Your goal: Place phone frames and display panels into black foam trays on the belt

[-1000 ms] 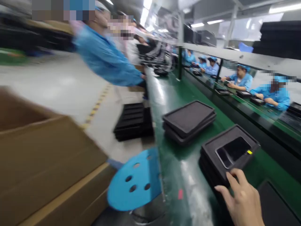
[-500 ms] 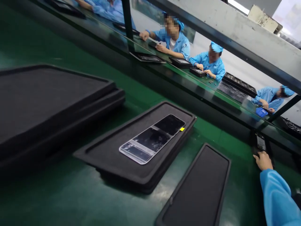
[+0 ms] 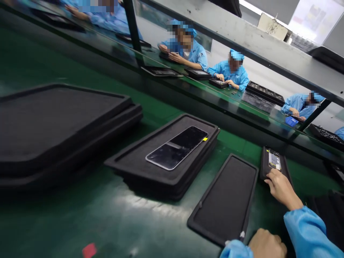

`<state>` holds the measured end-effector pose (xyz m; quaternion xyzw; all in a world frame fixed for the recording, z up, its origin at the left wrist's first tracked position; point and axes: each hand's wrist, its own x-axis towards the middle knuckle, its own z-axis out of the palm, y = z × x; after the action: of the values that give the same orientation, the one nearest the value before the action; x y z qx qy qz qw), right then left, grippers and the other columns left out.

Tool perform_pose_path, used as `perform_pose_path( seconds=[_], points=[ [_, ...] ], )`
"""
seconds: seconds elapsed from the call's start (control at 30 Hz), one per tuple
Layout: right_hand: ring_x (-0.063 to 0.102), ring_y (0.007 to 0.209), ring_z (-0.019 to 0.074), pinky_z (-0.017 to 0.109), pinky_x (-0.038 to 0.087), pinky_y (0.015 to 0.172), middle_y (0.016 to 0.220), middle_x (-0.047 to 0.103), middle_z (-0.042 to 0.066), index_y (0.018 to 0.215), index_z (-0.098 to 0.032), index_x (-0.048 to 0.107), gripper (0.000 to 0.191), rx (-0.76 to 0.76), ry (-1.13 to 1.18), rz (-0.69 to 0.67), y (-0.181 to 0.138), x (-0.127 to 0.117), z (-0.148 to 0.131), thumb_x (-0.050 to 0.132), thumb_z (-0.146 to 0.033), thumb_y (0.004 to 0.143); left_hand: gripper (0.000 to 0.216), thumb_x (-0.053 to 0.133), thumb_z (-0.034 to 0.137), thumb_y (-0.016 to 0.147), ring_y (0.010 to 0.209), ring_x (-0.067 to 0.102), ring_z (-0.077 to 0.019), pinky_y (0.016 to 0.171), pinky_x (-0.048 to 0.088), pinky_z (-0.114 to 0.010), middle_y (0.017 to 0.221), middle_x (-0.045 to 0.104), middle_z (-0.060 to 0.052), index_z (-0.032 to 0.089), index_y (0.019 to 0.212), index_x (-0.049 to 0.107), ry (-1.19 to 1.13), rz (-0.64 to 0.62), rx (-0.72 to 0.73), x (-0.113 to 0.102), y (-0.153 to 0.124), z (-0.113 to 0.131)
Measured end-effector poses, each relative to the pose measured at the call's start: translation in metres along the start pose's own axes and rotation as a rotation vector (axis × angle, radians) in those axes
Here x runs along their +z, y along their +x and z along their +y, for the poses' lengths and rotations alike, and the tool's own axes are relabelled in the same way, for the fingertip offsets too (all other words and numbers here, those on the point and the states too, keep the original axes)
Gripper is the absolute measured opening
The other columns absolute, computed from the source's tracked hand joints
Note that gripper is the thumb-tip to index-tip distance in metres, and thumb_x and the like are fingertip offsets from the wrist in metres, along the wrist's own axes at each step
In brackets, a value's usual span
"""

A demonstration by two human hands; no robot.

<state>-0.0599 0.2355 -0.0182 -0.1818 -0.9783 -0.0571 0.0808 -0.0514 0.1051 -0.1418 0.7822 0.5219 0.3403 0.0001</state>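
- The right hand [image 3: 281, 187] rests its fingertips on the near edge of a small black tray [image 3: 276, 167] that holds a phone part [image 3: 274, 159]; the fingers look lightly curled on the rim, touching rather than gripping, though the pads are hidden.
- The left hand [image 3: 266, 245] sits low, just beside the near end of the long empty tray [image 3: 227, 200], which lies left of the small black tray; its fingers are cut off by the frame, so I cannot tell whether they hold anything.
- Risk, as I judge it: a push on the rim alone could tip or slide the small black tray and jolt the loose part out of its seat.
- Risk: the glossy phone [image 3: 177, 147], lying bare in a stacked tray [image 3: 163, 161] further left of the small black tray, could get scratched if the long empty tray is swung over it.
- Count: one phone, one phone part, one small tray, one long tray.
- One tray stack under the phone; one larger stack of empty trays [image 3: 59, 125] far left of it.
- Beyond the small black tray, across the green belt [image 3: 80, 222], four seated workers in blue show.
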Motion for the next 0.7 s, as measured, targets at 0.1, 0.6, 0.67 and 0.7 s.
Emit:
perform_pose_path(
  seconds=[0.1,0.6,0.67,0.7],
  points=[
    [0.057,0.083,0.0184,0.029,0.048,0.074,0.086,0.058,0.006,0.087,-0.016,0.064,0.018,-0.022,0.062,0.071,-0.039,-0.004,-0.022,0.046,-0.014,0.09,0.021,0.074,0.037,0.069,0.04,0.045,-0.0134,0.032,0.017,-0.032,0.05,0.053,0.002,0.022,0.063,0.061,-0.058,0.024,0.118,-0.026,-0.005,0.016],
    [0.055,0.11,0.0246,0.04,0.05,0.089,0.119,0.059,0.013,0.117,-0.017,0.057,0.031,0.084,0.317,0.314,-0.17,-0.006,-0.106,0.057,-0.032,0.09,0.022,0.056,0.034,0.087,0.079,0.055,-0.0188,0.068,0.045,-0.029,0.088,0.063,-0.007,0.018,0.097,0.066,0.052,-0.056,-0.154,-0.21,-0.107,-0.022],
    [0.046,0.124,0.0317,0.05,0.045,0.096,0.134,0.049,0.018,0.124,-0.015,0.053,0.049,0.126,0.177,0.241,-0.162,0.0,-0.085,0.064,-0.041,0.084,0.021,0.053,0.033,0.088,0.076,0.055,-0.0184,0.065,0.044,-0.027,0.084,0.062,-0.007,0.018,0.094,0.066,0.056,-0.062,-0.149,-0.205,-0.107,-0.012],
    [0.045,0.125,0.0338,0.052,0.045,0.096,0.134,0.048,0.02,0.124,-0.013,0.054,0.054,0.127,0.124,0.206,-0.157,0.002,-0.078,0.067,-0.043,0.081,0.02,0.051,0.031,0.089,0.075,0.056,-0.0178,0.065,0.044,-0.026,0.083,0.062,-0.006,0.019,0.093,0.066,0.043,-0.073,-0.15,-0.203,-0.106,-0.008]
  ],
)
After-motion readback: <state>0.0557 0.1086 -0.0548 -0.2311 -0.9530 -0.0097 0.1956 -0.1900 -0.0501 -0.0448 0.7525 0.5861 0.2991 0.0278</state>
